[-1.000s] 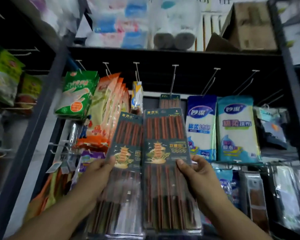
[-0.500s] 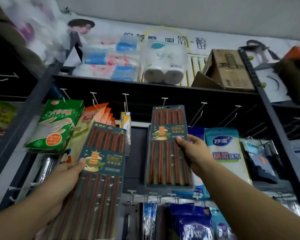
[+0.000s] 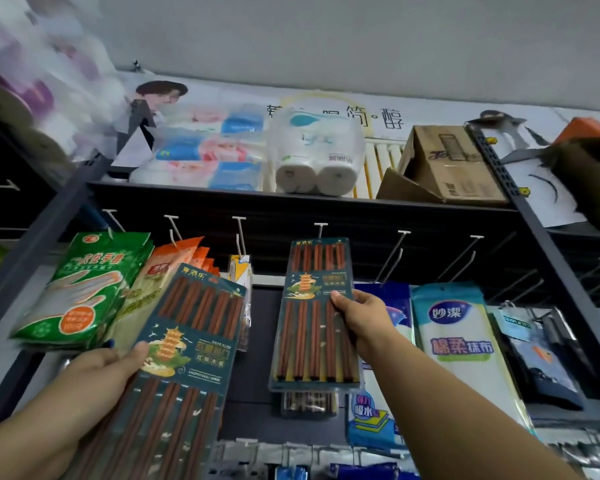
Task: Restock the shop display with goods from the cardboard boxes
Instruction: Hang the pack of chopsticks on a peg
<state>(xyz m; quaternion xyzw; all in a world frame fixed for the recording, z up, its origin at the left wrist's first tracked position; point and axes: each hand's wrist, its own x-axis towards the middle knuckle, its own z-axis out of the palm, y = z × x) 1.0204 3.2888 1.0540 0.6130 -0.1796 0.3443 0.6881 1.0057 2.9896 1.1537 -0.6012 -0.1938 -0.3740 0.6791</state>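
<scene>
My right hand (image 3: 362, 318) pinches a dark green pack of brown chopsticks (image 3: 314, 313) by its right edge, holding it upright with its top at a metal peg hook (image 3: 320, 229) under the top shelf. Another chopstick pack (image 3: 309, 403) hangs behind it, only its bottom showing. My left hand (image 3: 99, 379) grips a second, tilted chopstick pack (image 3: 184, 362) by its left edge, lower and to the left. A cardboard box (image 3: 447, 164) lies on the top shelf at the right.
Green glove packs (image 3: 80, 289) and orange packs (image 3: 174, 261) hang left. Blue and white cloth packs (image 3: 461, 344) hang right of my right hand. Bare peg hooks (image 3: 395, 254) stick out at upper right. Tissue packs (image 3: 208, 150) and paper rolls (image 3: 316, 157) fill the top shelf.
My right hand has lifted its chopstick pack up and away from the other, up to the peg hook. The left hand's pack has dropped left and tilted. The view has tipped upward.
</scene>
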